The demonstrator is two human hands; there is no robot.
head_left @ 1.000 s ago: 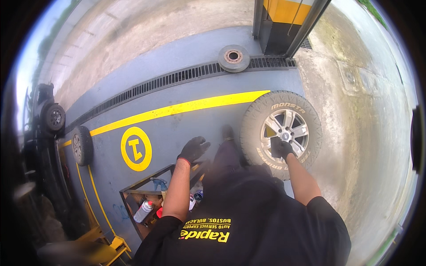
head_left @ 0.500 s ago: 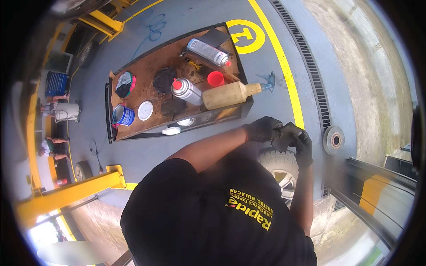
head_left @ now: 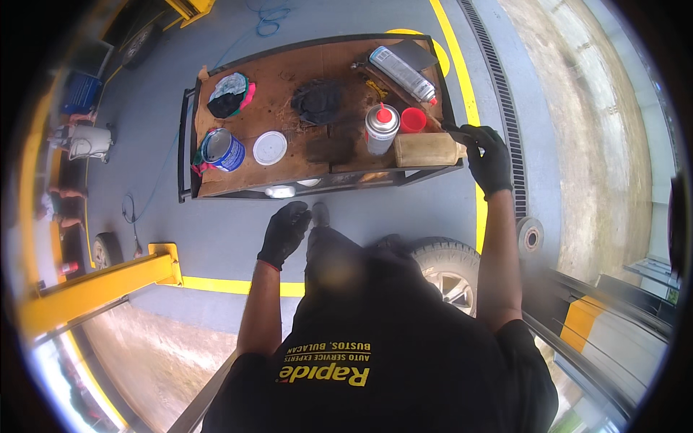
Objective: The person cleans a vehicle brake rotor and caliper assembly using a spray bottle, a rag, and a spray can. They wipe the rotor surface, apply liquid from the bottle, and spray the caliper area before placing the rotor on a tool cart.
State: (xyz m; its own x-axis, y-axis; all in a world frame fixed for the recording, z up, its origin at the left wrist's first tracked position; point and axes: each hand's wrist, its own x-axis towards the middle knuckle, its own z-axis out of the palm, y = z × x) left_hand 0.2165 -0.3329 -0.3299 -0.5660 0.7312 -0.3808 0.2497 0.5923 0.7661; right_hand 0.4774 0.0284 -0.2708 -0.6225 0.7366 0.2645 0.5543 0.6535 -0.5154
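My right hand (head_left: 489,162), in a black glove, is raised at the right end of a cart. Its fingers are closed on a dark flat piece (head_left: 455,133), whose kind I cannot make out. Just beside it lies a beige spray bottle (head_left: 426,150) on its side; the hand covers its trigger head. My left hand (head_left: 286,229), also in a black glove, hangs in front of the cart with its fingers curled and nothing visible in them. Nearest the bottle are an upright spray can (head_left: 381,131) with a red cap and a red cup (head_left: 413,120).
The cart (head_left: 281,78) has a stained cardboard top. It bears a blue tin (head_left: 223,150), a white lid (head_left: 270,148), bunched rags (head_left: 228,94), a black cloth (head_left: 317,101) and a lying spray can (head_left: 401,72). A wheel (head_left: 447,270) is close by my body; a yellow lift arm (head_left: 101,285) reaches in from the left.
My hands have parted: the left has moved left and down, off the dark piece, while the right has gone up to the bottle's neck. My view has shifted, too.
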